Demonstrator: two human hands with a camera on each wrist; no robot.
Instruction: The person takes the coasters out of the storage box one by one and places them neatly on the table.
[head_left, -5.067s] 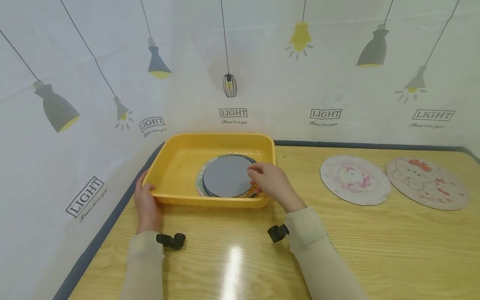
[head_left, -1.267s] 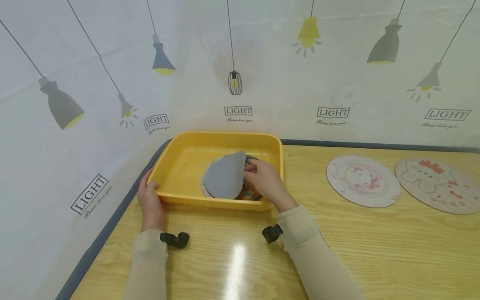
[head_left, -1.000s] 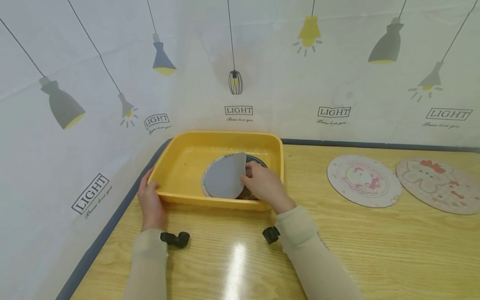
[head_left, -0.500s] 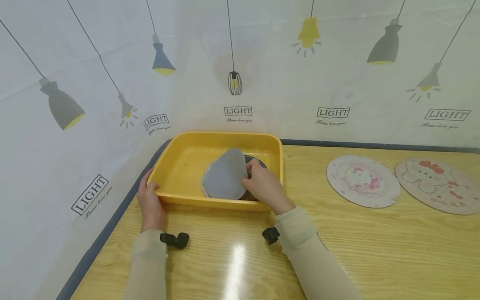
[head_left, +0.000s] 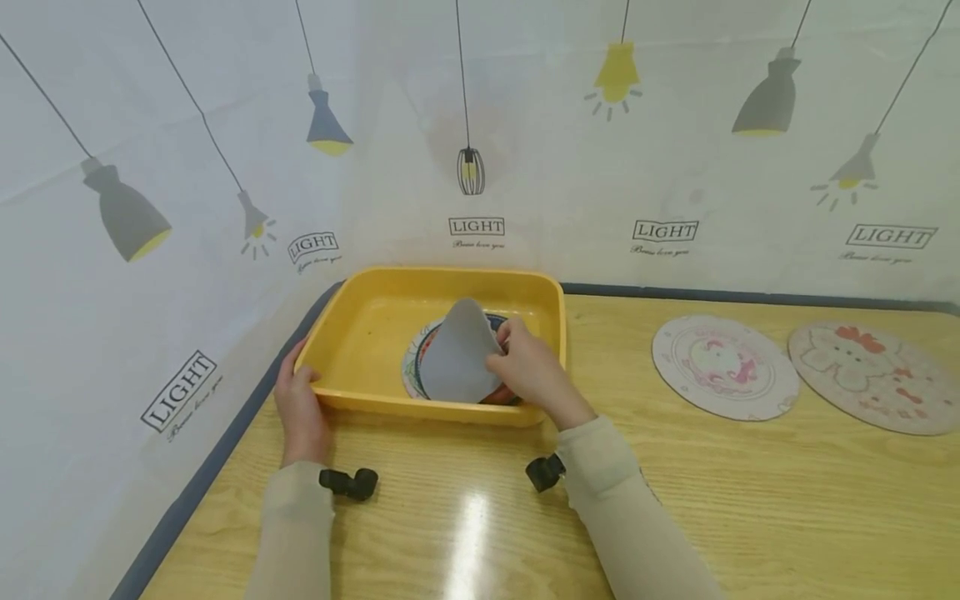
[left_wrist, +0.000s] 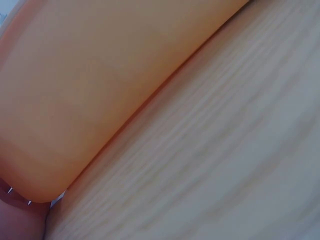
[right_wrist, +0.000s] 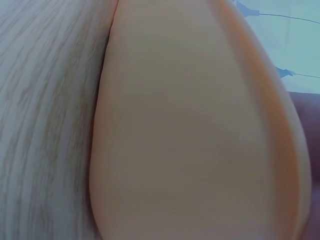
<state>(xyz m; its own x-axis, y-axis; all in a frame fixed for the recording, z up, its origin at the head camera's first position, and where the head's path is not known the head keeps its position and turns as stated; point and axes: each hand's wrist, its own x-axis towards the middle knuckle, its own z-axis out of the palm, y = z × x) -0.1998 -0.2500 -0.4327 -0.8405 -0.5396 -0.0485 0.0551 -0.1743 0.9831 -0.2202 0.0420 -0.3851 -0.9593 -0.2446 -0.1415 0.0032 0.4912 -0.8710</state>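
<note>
A yellow plastic tray [head_left: 352,350] sits on the table in the head view. My left hand [head_left: 302,408] grips its front left corner, thumb over the rim. Inside, my right hand [head_left: 534,367] pinches the right edge of a thin round mat [head_left: 457,358], grey side up. This mat is bent, its far edge raised. Beneath it lie printed round mats [head_left: 412,367], partly covered, with a dark-rimmed one on top. Both wrist views are mostly filled by the outer wall of the tray [left_wrist: 100,90], with only bits of the hands at the edges.
Two printed round mats lie flat to the right on the wooden table [head_left: 420,533]: a pale one with a pink design [head_left: 723,367] and a pink one with a bunny [head_left: 870,375]. A lamp-patterned sheet [head_left: 555,167] stands behind and left of the tray.
My right hand has taken the grey mat's right edge and lifted it. Its left edge has since shifted right, baring more of the prints below. My left hand stays on the tray.
</note>
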